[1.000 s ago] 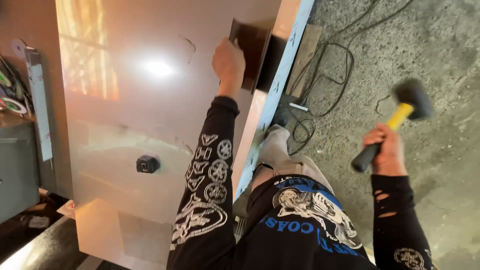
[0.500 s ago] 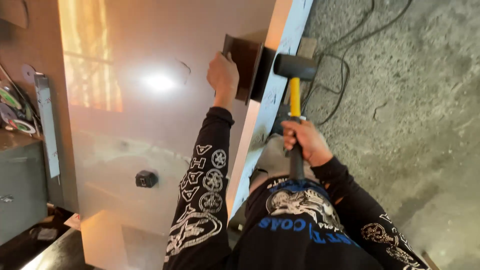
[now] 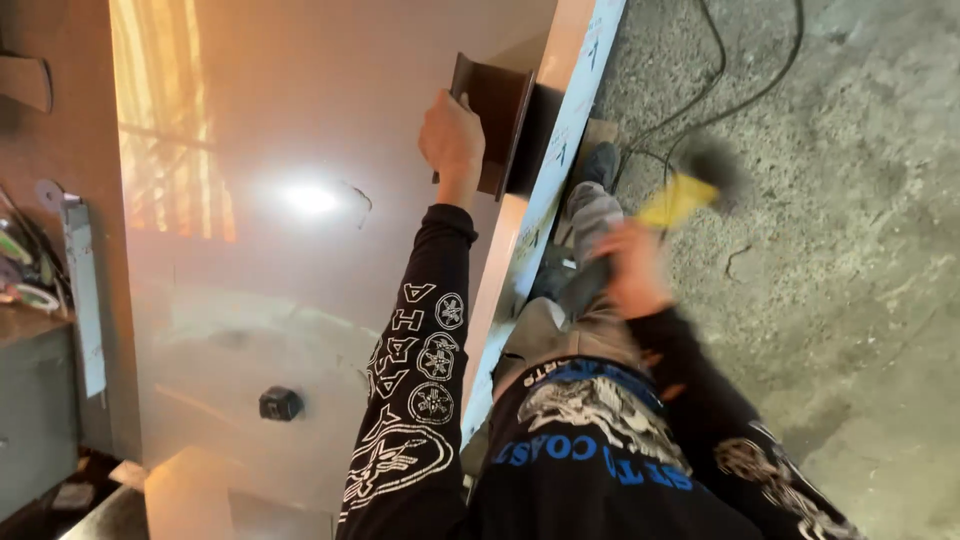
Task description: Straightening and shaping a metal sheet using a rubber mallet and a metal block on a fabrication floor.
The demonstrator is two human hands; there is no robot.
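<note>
In the head view, we look down on a large glossy board (image 3: pixel 300 250) standing on edge, its pale edge strip (image 3: pixel 560 170) running from twelve o'clock down toward six. Our left hand (image 3: pixel 452 140) sits at about eleven o'clock from the frame's middle, fingers wrapped over a dark wooden block (image 3: pixel 492 125) and pressing it against the board's edge. The block straddles that edge, part on the glossy face and part hanging over the strip.

Our right hand (image 3: pixel 632 268) lies at about three o'clock from the middle, closed around the handle of a mallet (image 3: pixel 690 190). The yellow handle and dark head are smeared by motion, so we cannot tell exactly where the head is pointing; it is off the block, to the block's four o'clock, over the concrete floor (image 3: pixel 840 250). Black cables (image 3: pixel 720 100) trail across the floor at one o'clock. A small black knob (image 3: pixel 281 403) sits on the board's face at eight o'clock.

We judge the step in hand to be striking the block with the mallet while the left hand steadies it. The next blow calls for a square hit on the block's outer face, with the left fingers kept clear of the landing spot and the block held flush to the edge.
</note>
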